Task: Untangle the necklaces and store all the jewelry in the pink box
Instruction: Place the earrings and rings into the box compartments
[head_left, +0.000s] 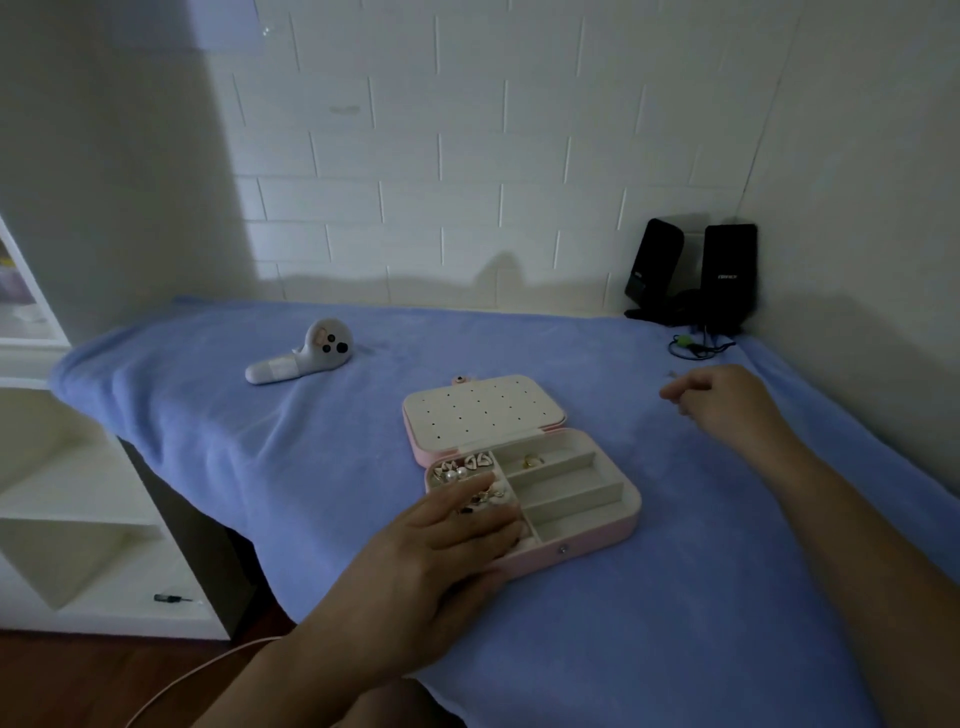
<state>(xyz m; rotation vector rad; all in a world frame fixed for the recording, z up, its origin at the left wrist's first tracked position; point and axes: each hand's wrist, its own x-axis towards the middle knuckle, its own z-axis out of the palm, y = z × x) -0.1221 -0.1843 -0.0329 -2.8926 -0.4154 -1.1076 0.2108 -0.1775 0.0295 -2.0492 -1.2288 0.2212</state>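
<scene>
Dimly lit, the room has a white brick-pattern wall (415, 156) behind a desk (675, 597) draped in a soft blue fleece blanket (260, 441) that hangs over its left edge. White shelves (78, 493) stand to the left above a dark wood floor (78, 675). Two glossy black speakers (727, 275) sit in the far right corner with thin cables (696, 345) coiled just in front. A smooth, white, seal-shaped toy (306, 358) lies on the blanket at the far left.

The pink box (571, 540) lies open at the middle of the desk. It is rectangular with rounded corners, cream-lined, and its lid (483, 410) lies flat behind it, showing a panel dotted with small holes. Pearl and gold earrings (462, 467) fill the left rear compartment, and a gold ring (532, 460) lies in the rearmost of the long slots on the right.

The left hand (441, 551) rests over the box's near left corner, its fingers (483, 525) nearly straight and spread across the jewelry in the left compartments. The right hand (722, 400) sits on the blanket to the right of the box and apart from it, its fingers (680, 395) curled with thumb and forefinger close together. Whether they pinch anything is too small to tell.
</scene>
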